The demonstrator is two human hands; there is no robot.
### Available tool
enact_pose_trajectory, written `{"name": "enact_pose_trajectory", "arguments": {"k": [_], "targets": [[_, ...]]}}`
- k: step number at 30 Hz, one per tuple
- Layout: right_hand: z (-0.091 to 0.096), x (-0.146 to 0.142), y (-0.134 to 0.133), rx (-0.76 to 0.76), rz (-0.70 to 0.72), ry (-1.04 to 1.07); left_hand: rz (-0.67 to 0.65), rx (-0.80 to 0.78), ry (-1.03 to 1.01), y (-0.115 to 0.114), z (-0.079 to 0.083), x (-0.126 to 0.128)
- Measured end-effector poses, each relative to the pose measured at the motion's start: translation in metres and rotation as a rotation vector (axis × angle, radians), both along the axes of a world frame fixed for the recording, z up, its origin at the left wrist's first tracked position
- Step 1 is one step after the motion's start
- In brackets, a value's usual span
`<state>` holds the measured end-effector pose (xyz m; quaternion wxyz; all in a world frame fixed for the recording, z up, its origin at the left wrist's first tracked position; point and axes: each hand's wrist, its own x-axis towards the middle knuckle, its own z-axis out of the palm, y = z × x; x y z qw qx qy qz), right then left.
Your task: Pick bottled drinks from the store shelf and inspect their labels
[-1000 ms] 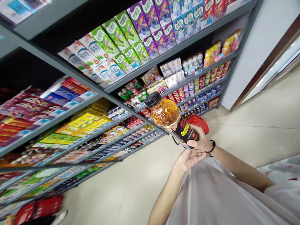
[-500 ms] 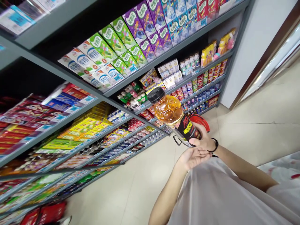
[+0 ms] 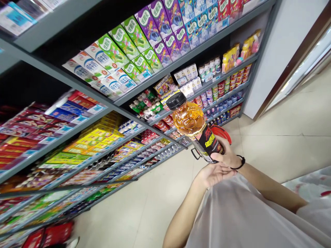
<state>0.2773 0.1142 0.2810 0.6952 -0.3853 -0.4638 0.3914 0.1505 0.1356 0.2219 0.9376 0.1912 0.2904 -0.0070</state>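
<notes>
My right hand [image 3: 227, 155], with a black band on its wrist, is wrapped round the lower part of a drink bottle [image 3: 198, 127]. The bottle is tilted, its black cap pointing up and left. Amber liquid shows through its bumpy clear shoulder, and a black label with red and yellow lettering covers the lower body. Under the bottle's base my left hand [image 3: 213, 175] lies palm up, fingers stretched out beneath the right hand. Whether the left palm bears the bottle's base, I cannot tell.
Grey shelves [image 3: 165, 72] of milk cartons, cans and packets run along the left and ahead. Beyond the bottle, a red basket [image 3: 221, 132] with a black handle stands on the tiled floor [image 3: 274, 144]. A red object [image 3: 55, 234] lies at bottom left; a white wall [image 3: 279, 58] stands right.
The bottle and my right hand have shifted slightly to the right, and the bottle has turned a little. My left hand has hardly moved.
</notes>
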Motion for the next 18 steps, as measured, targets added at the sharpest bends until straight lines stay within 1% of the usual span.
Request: {"name": "enact_pose_trajectory", "arguments": {"k": [2,3,7,9,11,13,14,16,18], "targets": [[0.001,-0.001,-0.001,0.001,0.005,0.004,0.038,0.001,0.041,-0.002,-0.003,0.002],[0.001,-0.001,-0.002,-0.009,0.011,0.013,0.025,0.000,0.038,-0.006,-0.005,0.005],[0.001,-0.002,-0.004,-0.064,0.043,0.039,-0.128,-0.037,-0.084,-0.026,-0.011,0.016],[0.002,-0.002,-0.005,-0.072,0.020,0.030,-0.129,-0.024,-0.082,-0.028,-0.010,0.016],[0.001,-0.002,-0.005,-0.068,-0.003,0.016,-0.081,0.013,-0.035,-0.023,-0.008,0.011],[0.001,0.000,-0.005,-0.049,0.012,0.003,-0.011,0.088,0.006,-0.016,-0.004,0.005],[0.000,0.001,-0.004,-0.038,0.025,0.000,0.052,0.158,0.023,-0.014,-0.001,0.002],[0.000,0.003,-0.001,-0.028,0.037,-0.001,0.216,0.357,0.057,-0.012,0.006,0.001],[0.002,0.004,0.003,-0.038,0.031,0.001,0.350,0.523,0.037,-0.014,0.015,0.005]]}}
